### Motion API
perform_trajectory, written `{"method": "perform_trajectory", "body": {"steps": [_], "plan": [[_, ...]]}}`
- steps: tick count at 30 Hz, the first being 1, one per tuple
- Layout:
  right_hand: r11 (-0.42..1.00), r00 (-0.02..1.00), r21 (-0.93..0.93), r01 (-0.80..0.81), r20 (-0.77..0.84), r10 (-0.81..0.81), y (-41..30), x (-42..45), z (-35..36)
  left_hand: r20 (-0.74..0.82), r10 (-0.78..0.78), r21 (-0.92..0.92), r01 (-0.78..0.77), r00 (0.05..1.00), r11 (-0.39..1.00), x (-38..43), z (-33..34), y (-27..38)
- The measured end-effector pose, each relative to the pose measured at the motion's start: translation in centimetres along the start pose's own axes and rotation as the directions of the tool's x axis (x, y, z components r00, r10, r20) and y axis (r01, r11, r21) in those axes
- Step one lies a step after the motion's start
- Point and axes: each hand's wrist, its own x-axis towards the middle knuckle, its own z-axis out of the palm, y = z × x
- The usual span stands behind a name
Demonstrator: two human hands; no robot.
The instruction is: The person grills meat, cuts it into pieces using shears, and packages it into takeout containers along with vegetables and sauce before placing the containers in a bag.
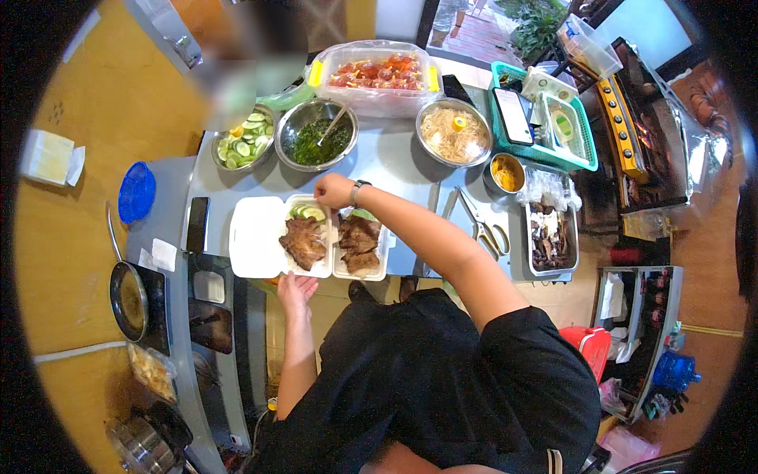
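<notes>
Two white foam takeaway boxes lie side by side at the table's near edge. The left box [254, 237] has its lid folded out to the left and holds grilled meat [304, 242] with cucumber slices [307, 212]. In the right box [384, 260] are more pieces of grilled meat [359, 240]. My right hand [334, 191], with a watch at the wrist, reaches across to the far rim, where the boxes meet; its fingertips are bent and whether they grip anything is unclear. Under the near edge of the left box, my left hand [297, 291] rests with its fingers spread.
Behind the boxes stand steel bowls of cucumber slices [244, 142], chopped greens [320, 139] and thin noodles [455, 133]. Scissors [488, 228], a small steel cup [504, 173] and a meat tray [552, 240] are at the right. A phone [198, 225] lies left; a grill [645, 136] stands far right.
</notes>
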Motion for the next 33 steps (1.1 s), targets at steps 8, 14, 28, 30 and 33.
{"method": "perform_trajectory", "body": {"steps": [8, 14, 28, 30, 33], "plan": [[0.817, 0.995, 0.57, 0.089, -0.085, -0.049, -1.2, -2.4, -2.2, -0.23, 0.286, 0.067, -0.278, 0.93, 0.958, -4.3, 2.0, 4.0], [0.446, 0.996, 0.891, 0.081, -0.06, -0.062, -5.0, -7.7, -8.0, -0.157, 0.498, -0.193, -0.521, 0.853, 0.832, -5.6, 6.0, 7.1], [0.512, 0.967, 0.845, -0.153, 0.235, -0.099, -3.7, -9.6, -14.6, 0.426, 0.47, -0.751, 0.012, 0.773, 0.66, -3.6, 11.5, 11.1], [0.763, 0.986, 0.646, 0.022, 0.113, -0.125, -2.3, -6.2, -14.8, 0.398, 0.468, -0.777, 0.019, 0.789, 0.629, -2.9, 10.5, 12.2], [0.875, 0.93, -0.444, 0.193, -0.202, -0.308, -0.7, -0.4, -16.0, 0.369, 0.483, -0.794, 0.0, 0.794, 0.607, -1.5, 8.8, 13.2]]}}
